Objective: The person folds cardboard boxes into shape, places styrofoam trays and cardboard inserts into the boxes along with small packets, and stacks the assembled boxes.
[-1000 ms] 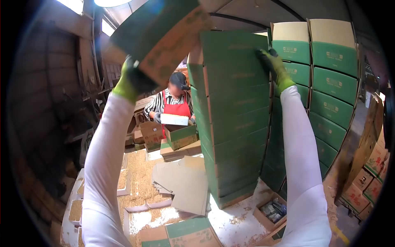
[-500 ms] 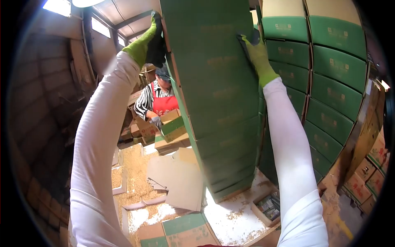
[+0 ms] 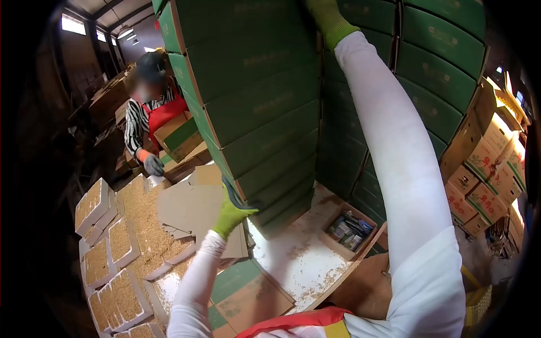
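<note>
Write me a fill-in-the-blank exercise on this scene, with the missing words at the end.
1. The left hand is set at a ____ height than the right hand.
2. The tall stack of boxes is mainly ____ in colour.
3. The apron on the co-worker is ____.
4. In the picture, the small open box lies to the ____ of the tall stack's foot.

Missing words: lower; green; red; right.

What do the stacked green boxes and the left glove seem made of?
Green boxes: likely cardboard, matte green print; brown corner edges show. Left glove: probably stretchy fabric by its close fit; the dark part suggests a rubbery coating.
</note>
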A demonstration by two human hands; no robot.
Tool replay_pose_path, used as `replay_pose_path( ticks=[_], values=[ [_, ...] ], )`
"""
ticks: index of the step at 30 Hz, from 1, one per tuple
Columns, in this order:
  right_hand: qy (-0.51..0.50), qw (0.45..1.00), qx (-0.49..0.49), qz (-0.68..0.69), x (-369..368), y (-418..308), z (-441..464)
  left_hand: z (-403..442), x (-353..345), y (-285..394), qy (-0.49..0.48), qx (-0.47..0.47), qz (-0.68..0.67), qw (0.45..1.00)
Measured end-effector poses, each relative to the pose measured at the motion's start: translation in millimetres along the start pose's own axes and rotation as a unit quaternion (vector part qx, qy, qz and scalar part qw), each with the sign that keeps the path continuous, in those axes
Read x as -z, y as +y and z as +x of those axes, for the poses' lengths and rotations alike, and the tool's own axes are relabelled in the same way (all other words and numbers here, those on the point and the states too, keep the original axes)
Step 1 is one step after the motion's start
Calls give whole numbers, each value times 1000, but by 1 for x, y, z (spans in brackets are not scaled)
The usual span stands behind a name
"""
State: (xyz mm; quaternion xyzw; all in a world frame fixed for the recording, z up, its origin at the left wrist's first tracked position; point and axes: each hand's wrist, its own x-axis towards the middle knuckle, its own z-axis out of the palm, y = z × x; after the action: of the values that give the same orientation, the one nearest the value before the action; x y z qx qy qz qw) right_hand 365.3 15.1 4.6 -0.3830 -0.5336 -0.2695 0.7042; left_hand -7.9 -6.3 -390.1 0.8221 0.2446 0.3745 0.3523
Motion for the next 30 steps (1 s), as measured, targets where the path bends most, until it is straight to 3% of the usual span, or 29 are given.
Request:
replay_pose_path(
  ticks=[1,2,7,13,19,25,26,29,30],
  values=[
    [-16,997,-27,73,-1,8,4,-4,-17,-9,24,18,-35,999],
    [-16,998,-30,53,-1,17,6,-9,-34,-18,50,33,-71,996],
    [-5,999,-41,-33,4,19,-3,-3,-51,-8,104,54,53,992],
    [6,994,-42,-103,9,35,-5,29,-83,-22,144,70,107,981],
    [5,982,-43,-185,6,56,4,61,-98,-35,130,130,114,976],
    [7,946,-15,-322,1,50,-9,97,-103,-71,128,95,68,985],
    [-24,939,-44,-341,4,31,-17,100,-104,-71,132,91,77,984],
    [-37,915,51,-398,14,31,-36,105,-111,-73,113,101,118,981],
    [-110,930,-5,-350,21,25,-40,105,-112,-72,109,113,119,980]
  ],
)
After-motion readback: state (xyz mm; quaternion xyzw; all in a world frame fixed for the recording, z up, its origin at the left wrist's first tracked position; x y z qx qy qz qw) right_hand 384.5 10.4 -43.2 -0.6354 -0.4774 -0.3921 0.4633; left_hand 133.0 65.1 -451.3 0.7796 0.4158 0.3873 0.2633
